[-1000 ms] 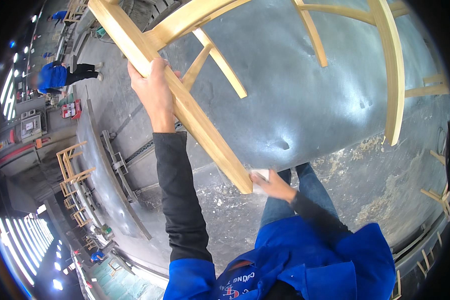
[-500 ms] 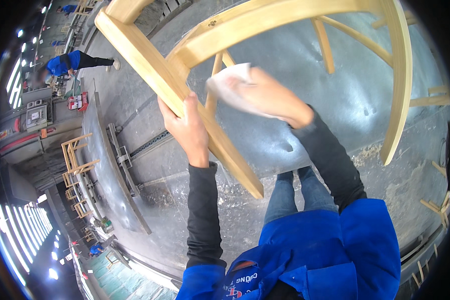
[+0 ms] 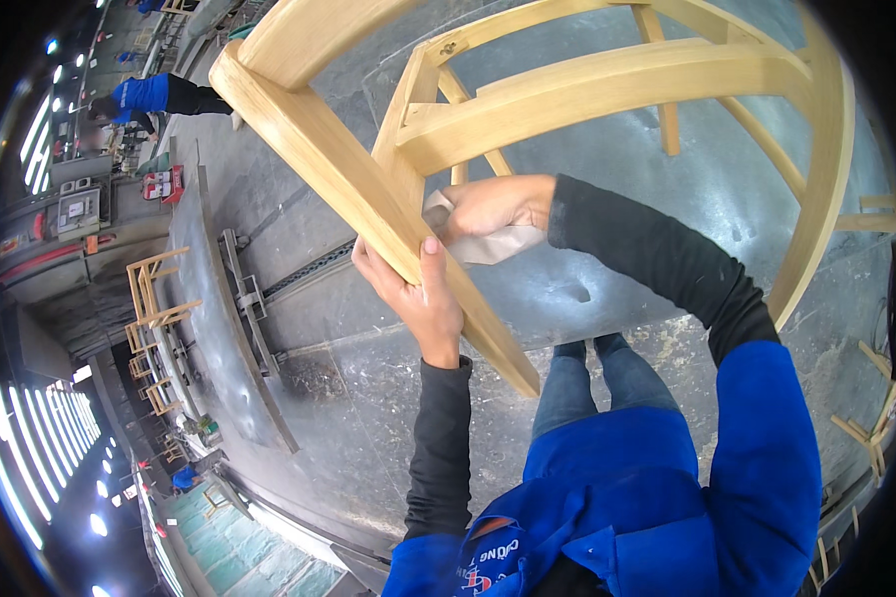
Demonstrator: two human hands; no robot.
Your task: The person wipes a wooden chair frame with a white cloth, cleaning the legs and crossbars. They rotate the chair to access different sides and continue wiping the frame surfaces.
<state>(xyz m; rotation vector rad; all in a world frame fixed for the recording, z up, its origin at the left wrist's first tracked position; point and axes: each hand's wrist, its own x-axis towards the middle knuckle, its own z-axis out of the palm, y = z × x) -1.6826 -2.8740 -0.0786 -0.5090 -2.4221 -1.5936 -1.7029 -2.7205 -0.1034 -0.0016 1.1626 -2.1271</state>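
Observation:
A pale wooden chair frame (image 3: pixel 607 85) fills the upper middle, tilted in front of me, with its legs and curved rails showing. My left hand (image 3: pixel 423 298) is wrapped round one of its straight legs, thumb on top. Just right of that leg, my right hand (image 3: pixel 493 209) is closed on a whitish cloth (image 3: pixel 508 244), pressed near the leg's inner side below the curved rail. The leg hides part of the cloth and the right fingertips.
Below the chair frame lies a grey metal surface (image 3: pixel 567 289). Left of me runs a conveyor rail (image 3: pixel 309 267), with more wooden frames (image 3: pixel 154 289) beyond. A co-worker (image 3: pixel 149 95) in blue stands far upper left. Wooden pieces (image 3: pixel 871 428) are at the right edge.
My right hand has moved left and in behind the leg with the cloth. The chair frame has shifted and turned slightly; my left hand has moved a little right and down, still gripping the leg.

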